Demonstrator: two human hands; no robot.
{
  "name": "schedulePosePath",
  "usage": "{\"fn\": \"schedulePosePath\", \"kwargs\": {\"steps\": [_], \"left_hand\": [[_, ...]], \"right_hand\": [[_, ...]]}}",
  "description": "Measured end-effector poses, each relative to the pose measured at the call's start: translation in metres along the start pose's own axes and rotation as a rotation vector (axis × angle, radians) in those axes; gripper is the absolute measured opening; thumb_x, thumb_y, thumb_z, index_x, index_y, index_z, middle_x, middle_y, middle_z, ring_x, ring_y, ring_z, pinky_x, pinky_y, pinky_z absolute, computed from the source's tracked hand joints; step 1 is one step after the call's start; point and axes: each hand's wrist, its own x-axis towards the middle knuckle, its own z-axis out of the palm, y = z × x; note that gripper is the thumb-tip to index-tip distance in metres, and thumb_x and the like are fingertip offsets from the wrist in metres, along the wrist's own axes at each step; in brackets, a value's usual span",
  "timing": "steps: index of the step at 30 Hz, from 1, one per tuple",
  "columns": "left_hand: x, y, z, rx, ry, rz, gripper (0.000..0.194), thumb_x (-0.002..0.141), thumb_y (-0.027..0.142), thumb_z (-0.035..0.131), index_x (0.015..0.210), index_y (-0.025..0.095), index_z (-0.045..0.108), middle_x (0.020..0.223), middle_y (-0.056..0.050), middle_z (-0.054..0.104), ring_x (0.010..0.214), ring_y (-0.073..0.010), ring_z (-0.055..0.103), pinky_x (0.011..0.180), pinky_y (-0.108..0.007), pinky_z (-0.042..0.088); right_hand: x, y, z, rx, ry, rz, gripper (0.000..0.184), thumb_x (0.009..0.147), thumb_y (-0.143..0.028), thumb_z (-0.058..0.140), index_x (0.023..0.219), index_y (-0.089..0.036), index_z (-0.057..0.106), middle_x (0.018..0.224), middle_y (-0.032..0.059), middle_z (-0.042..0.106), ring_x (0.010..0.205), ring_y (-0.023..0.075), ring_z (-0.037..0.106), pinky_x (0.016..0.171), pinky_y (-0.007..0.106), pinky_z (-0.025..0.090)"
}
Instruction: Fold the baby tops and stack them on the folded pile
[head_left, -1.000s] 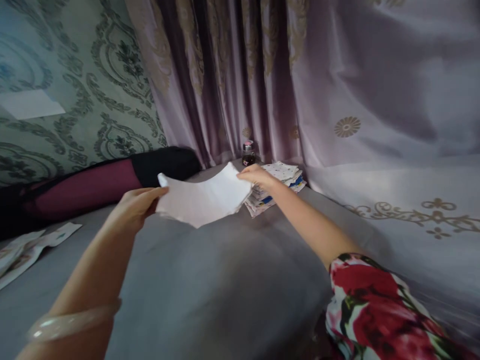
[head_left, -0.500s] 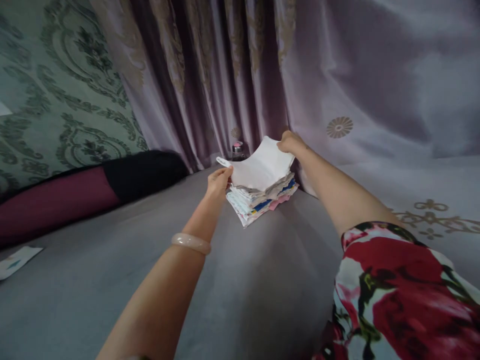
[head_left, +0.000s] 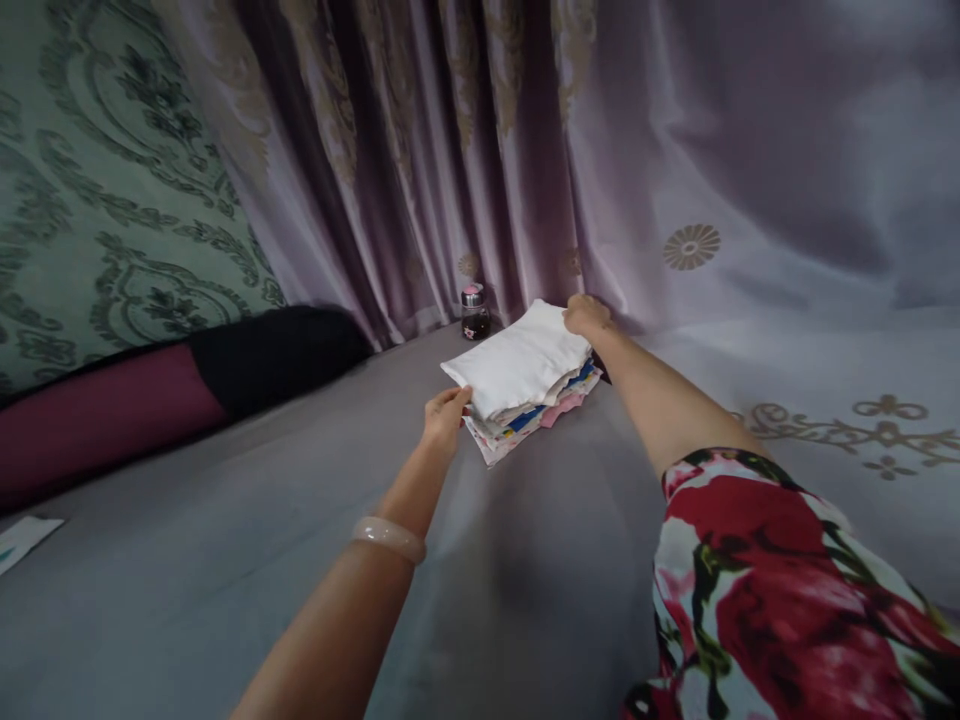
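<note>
A folded white cloth (head_left: 521, 362) lies on top of a stack of folded cloths (head_left: 536, 415) at the back of a grey surface (head_left: 225, 560). My left hand (head_left: 445, 416) pinches the white cloth's near corner. At the far corner my right hand (head_left: 585, 314) rests with its fingers curled on the cloth's edge. A pale bangle (head_left: 388, 538) circles my left wrist, and a red flowered sleeve (head_left: 765, 590) covers my right upper arm.
A small dark jar with a silver lid (head_left: 475, 312) stands just behind the stack, against purple curtains (head_left: 480, 150). A maroon and black bolster (head_left: 150, 400) lies along the left wall. A piece of printed cloth (head_left: 19, 538) shows at the left edge.
Both hands carried the white cloth from mid-air at the left over to the stack and laid it flat on top. The view swung right with them.
</note>
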Motion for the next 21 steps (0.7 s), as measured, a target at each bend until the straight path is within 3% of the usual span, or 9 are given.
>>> {"fn": "schedulePosePath", "kwargs": {"steps": [3,6,8,10,12,15,21], "left_hand": [[0.0,-0.005,-0.003,0.197,0.126,0.112,0.019,0.078,0.033,0.063,0.083,0.015,0.061,0.078,-0.005,0.063,0.068,-0.0139,0.057,0.062,-0.026,0.042],[-0.003,-0.001,-0.001,0.497,0.266,0.453,0.02,0.085,0.032,0.054,0.097,0.016,0.06,0.099,-0.011,0.064,0.096,-0.0224,0.06,0.084,-0.036,0.046],[-0.008,0.003,0.004,0.695,0.206,0.686,0.029,0.089,0.033,0.05,0.112,0.018,0.058,0.118,-0.014,0.061,0.115,-0.0261,0.054,0.098,-0.042,0.041],[-0.013,0.005,0.011,0.853,0.082,0.824,0.039,0.092,0.037,0.046,0.126,0.018,0.053,0.136,-0.015,0.053,0.131,-0.0284,0.043,0.108,-0.045,0.033],[-0.017,0.003,0.017,0.982,-0.027,0.84,0.048,0.095,0.042,0.042,0.134,0.016,0.049,0.148,-0.016,0.042,0.141,-0.0309,0.03,0.114,-0.047,0.026],[-0.016,-0.006,0.021,1.11,-0.12,0.724,0.056,0.096,0.049,0.036,0.142,0.018,0.044,0.155,-0.015,0.032,0.145,-0.033,0.023,0.116,-0.051,0.022],[-0.006,-0.017,0.02,1.096,-0.164,0.601,0.058,0.095,0.056,0.034,0.146,0.026,0.039,0.158,-0.01,0.025,0.146,-0.0314,0.02,0.114,-0.056,0.026]], "right_hand": [[-0.007,0.003,0.014,-0.038,0.069,-0.045,0.035,0.093,-0.016,0.043,0.121,-0.007,0.061,0.125,0.0226,0.06,0.117,0.0291,0.055,0.095,0.038,0.043],[-0.014,-0.002,0.021,-0.061,0.155,-0.14,0.036,0.093,-0.015,0.04,0.122,-0.007,0.059,0.127,0.0222,0.058,0.12,0.0308,0.051,0.099,0.042,0.038],[-0.017,-0.01,0.025,-0.034,0.136,-0.227,0.038,0.097,-0.023,0.036,0.125,-0.011,0.058,0.129,0.0194,0.057,0.122,0.0304,0.048,0.101,0.043,0.036],[-0.019,-0.018,0.029,0.014,0.062,-0.312,0.043,0.099,-0.033,0.03,0.128,-0.016,0.056,0.135,0.016,0.054,0.126,0.0296,0.045,0.104,0.045,0.033],[-0.02,-0.023,0.035,0.058,-0.024,-0.351,0.048,0.1,-0.039,0.024,0.134,-0.019,0.053,0.145,0.0126,0.046,0.133,0.0304,0.038,0.108,0.051,0.028],[-0.021,-0.023,0.045,0.118,-0.144,-0.314,0.057,0.1,-0.045,0.014,0.14,-0.021,0.047,0.154,0.01,0.035,0.139,0.0338,0.029,0.109,0.06,0.02],[-0.016,-0.018,0.059,0.156,-0.248,-0.222,0.06,0.099,-0.051,0.014,0.143,-0.025,0.046,0.153,0.0102,0.038,0.138,0.0332,0.034,0.11,0.058,0.022]]}}
